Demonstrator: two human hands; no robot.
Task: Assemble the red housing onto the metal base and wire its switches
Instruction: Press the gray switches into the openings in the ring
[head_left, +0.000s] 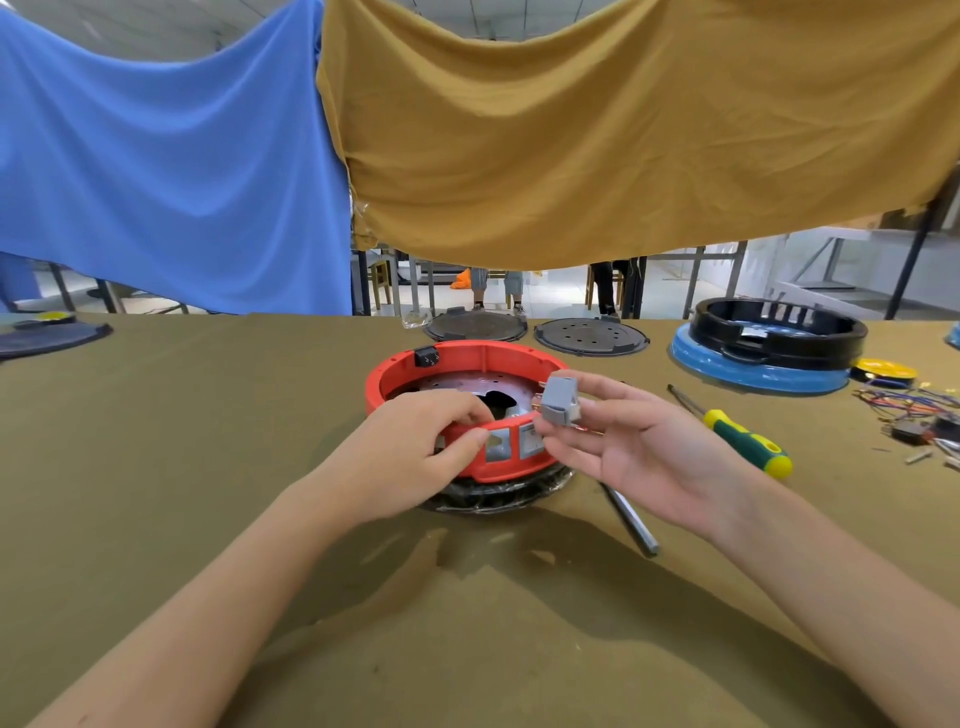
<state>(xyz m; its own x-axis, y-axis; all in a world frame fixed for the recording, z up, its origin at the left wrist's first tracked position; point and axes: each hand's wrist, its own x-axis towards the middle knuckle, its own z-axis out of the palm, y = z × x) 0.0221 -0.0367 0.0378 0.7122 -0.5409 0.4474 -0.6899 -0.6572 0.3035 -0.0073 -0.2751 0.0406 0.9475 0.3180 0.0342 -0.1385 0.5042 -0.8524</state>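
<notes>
Red housing (470, 364) sits on metal base (467, 387), mid tabletop (208, 426). Left hand (415, 447) grips housing's near rim. Right hand (639, 441) pinches grey switch (561, 399) just above rim. Screwdriver (748, 441) lies right.

Blue cloth (171, 156), ochre cloth (597, 135) overhead

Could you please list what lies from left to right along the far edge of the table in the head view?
Dark flat disc with a yellow part → dark round perforated plate → second dark round perforated plate → black ring housing on a blue base.
</notes>
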